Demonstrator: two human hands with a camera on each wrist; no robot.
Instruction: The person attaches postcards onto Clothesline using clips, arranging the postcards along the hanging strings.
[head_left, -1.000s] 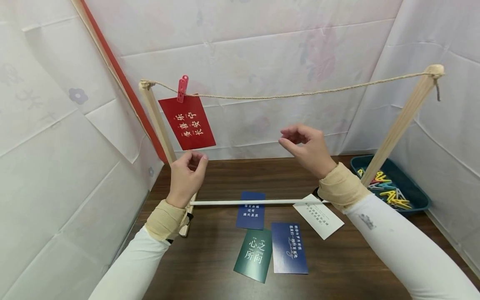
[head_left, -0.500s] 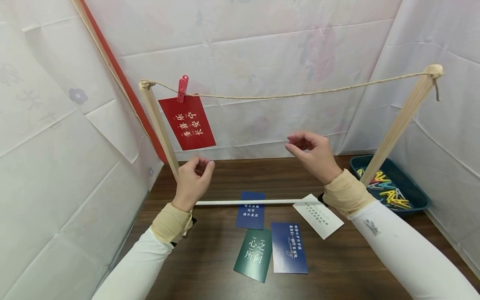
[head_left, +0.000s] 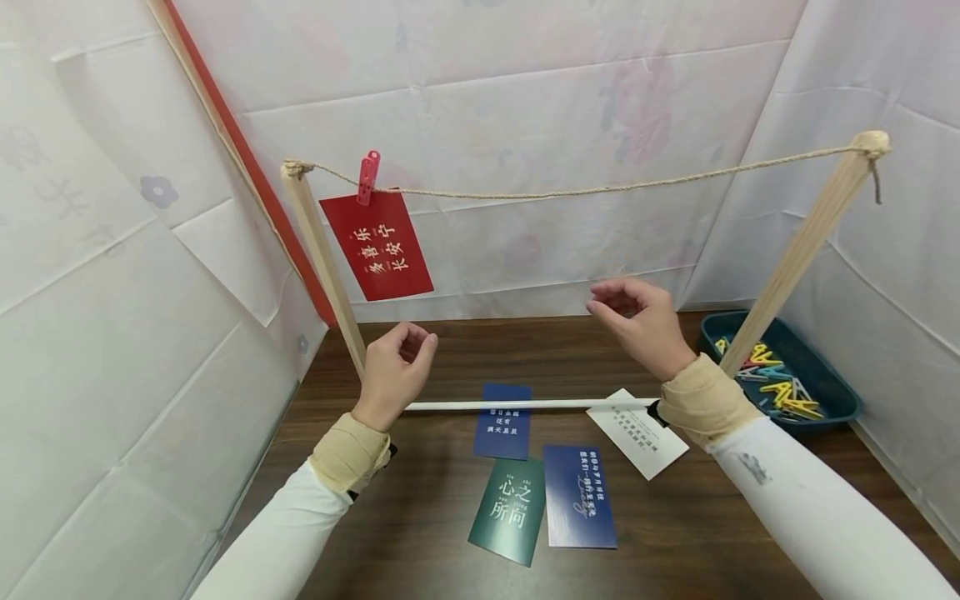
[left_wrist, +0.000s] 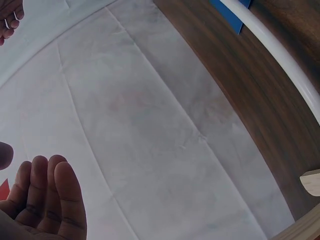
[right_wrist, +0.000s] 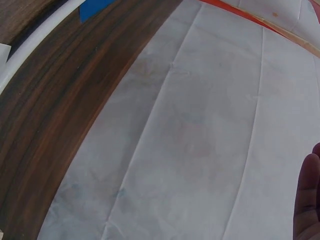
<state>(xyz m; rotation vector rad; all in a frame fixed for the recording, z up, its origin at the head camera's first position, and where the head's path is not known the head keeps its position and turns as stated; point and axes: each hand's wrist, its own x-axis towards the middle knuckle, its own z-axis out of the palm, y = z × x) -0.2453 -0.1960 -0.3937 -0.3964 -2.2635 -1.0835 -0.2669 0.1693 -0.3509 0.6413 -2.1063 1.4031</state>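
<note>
Hovering loosely curled and empty, both hands — left hand [head_left: 396,375], right hand [head_left: 639,325] — sit above the cards [head_left: 543,492], nearer the counter's [head_left: 420,517] front.

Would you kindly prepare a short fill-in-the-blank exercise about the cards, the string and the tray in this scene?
1. The red card hangs from the string by a single ____ clothespin.
2. The number of cards lying flat on the table is ____.
3. The coloured clothespins lie in a blue tray beside the person's ____ arm.
4. The card lying nearest the tray is ____ in colour.

Missing words: pink; four; right; white
</note>
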